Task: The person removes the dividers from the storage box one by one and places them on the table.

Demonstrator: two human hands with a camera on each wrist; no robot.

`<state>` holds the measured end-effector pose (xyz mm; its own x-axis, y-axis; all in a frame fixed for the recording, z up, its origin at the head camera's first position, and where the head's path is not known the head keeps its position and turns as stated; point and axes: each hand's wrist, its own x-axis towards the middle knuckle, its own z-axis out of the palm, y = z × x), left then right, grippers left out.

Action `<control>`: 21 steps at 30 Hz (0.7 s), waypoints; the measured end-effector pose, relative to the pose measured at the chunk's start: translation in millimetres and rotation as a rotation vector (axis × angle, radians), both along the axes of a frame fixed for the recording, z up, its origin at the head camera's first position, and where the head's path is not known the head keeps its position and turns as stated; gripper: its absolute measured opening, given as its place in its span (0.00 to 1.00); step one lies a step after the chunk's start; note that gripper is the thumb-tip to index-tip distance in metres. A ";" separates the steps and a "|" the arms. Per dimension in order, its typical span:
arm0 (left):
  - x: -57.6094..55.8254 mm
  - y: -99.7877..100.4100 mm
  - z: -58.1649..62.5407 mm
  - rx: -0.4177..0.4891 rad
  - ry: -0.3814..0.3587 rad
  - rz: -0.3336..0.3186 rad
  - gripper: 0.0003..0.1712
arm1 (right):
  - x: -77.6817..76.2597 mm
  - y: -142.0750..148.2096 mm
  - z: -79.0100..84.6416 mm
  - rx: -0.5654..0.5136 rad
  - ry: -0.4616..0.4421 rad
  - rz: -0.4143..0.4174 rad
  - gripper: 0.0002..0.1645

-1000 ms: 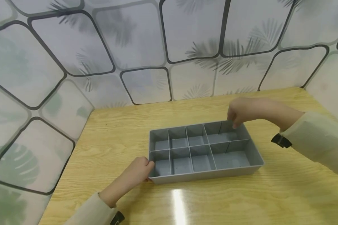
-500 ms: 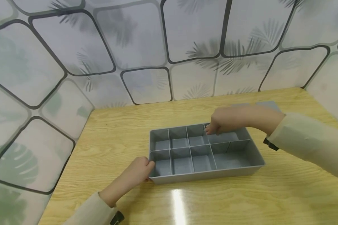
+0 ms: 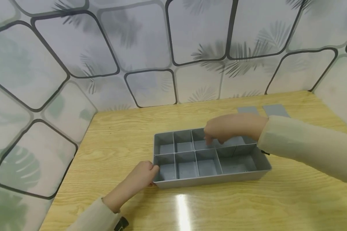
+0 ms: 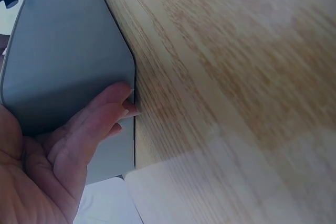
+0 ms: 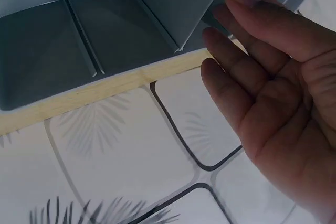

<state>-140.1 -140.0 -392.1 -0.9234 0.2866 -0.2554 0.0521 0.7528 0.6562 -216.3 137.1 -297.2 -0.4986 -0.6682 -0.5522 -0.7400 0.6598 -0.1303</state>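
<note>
A grey divided box (image 3: 214,183) lies on the wooden table, split into several compartments by thin upright dividers. My left hand (image 3: 146,173) grips its near left corner, thumb over the rim and fingers on the outer wall; the left wrist view shows those fingers (image 4: 107,111) against the wall low by the tabletop. My right hand (image 3: 224,128) reaches down over the far row, fingertips dipping into the box around a divider (image 5: 181,6). In the right wrist view its fingers (image 5: 231,66) are loosely bent beside that divider, with nothing seen between thumb and fingers.
Two flat grey plates (image 3: 248,110) lie on the table (image 3: 118,134) behind the right forearm. A patterned wall covering (image 3: 150,86) rises along the table's back and left edges. Two narrow slots (image 5: 84,40) stand on the inside of the box's wall.
My right hand has moved left from the box's far right corner to the middle of the far row, uncovering the grey plates. The left hand and box have stayed put.
</note>
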 end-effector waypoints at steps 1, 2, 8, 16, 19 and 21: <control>0.0 -0.1 -0.1 0.000 0.001 0.000 0.18 | 1.1 -2.9 0.3 0.023 -0.002 -0.023 0.27; -0.1 -0.2 -0.4 0.000 0.001 -0.001 0.18 | 2.2 -5.6 0.7 0.048 0.000 -0.038 0.28; -0.3 0.2 -1.7 -0.002 0.000 0.003 0.17 | 4.6 -13.8 -0.1 0.112 0.029 -0.052 0.30; 0.8 1.1 -1.3 -0.003 0.008 0.014 0.17 | -0.3 -15.8 -13.3 0.164 0.091 0.053 0.23; 1.5 0.9 -0.6 0.003 0.006 0.020 0.17 | -1.9 -16.1 -19.6 0.176 0.120 0.102 0.19; 1.4 0.5 -0.7 0.009 0.003 0.016 0.17 | -2.6 -15.6 -23.8 0.176 0.135 0.134 0.19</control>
